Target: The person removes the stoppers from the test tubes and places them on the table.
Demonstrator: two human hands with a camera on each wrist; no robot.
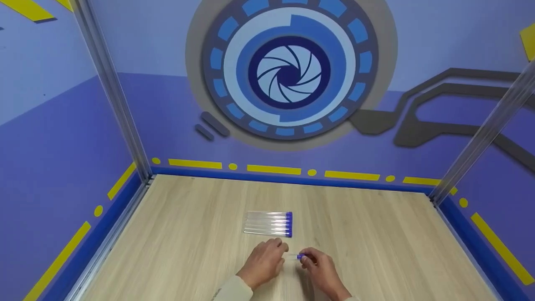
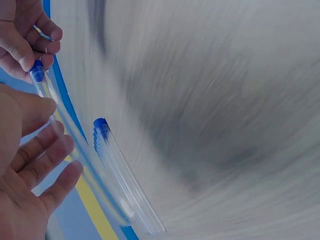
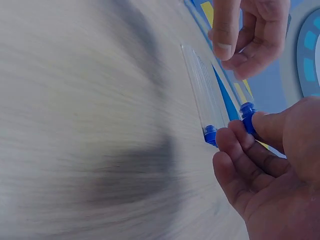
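Note:
My right hand (image 3: pixel 270 160) pinches the blue cap (image 3: pixel 247 118) of a clear test tube between thumb and fingers. The test tube (image 2: pixel 92 172) stretches away from the cap, past the fingertips of my left hand (image 2: pixel 37 150), and looks blurred. Thumb and fingers of the left hand are spread a little apart, right at the tube's side. From the head view, my left hand (image 1: pixel 263 261) hides much of the tube, while my right hand (image 1: pixel 319 267) is at the cap end. Beyond both hands, several capped test tubes (image 1: pixel 267 224) lie side by side, blue caps to the right.
The wooden tabletop (image 1: pixel 200 234) carries the row of tubes near its middle. Blue panels with yellow marks stand around it, the back wall (image 1: pixel 167 125) bearing a round emblem. Metal posts (image 1: pixel 121 100) rise at the back corners.

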